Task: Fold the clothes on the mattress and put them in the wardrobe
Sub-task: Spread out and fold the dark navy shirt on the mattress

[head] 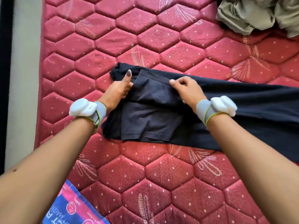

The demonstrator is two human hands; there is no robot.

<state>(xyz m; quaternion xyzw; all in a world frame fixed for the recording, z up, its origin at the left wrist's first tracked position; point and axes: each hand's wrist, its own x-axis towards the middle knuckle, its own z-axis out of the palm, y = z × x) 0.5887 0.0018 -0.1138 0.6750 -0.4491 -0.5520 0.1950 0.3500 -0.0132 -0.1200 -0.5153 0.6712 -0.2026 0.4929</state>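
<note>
A dark navy garment (pixel 242 107) lies stretched across the red quilted mattress (pixel 129 38), running off the right edge of view. Its sleeve is folded over the body near the left end. My left hand (pixel 119 89) grips the garment's left end, thumb raised, fingers tucked under the folded sleeve. My right hand (pixel 186 88) pinches the hemmed edge of that sleeve with curled fingers. Both wrists wear grey bands with white devices.
A crumpled olive-grey garment (pixel 258 13) lies at the mattress's far right corner. A blue and pink printed label (pixel 71 207) shows at the near left. The mattress's left edge (pixel 38 94) borders a pale floor strip and a dark frame.
</note>
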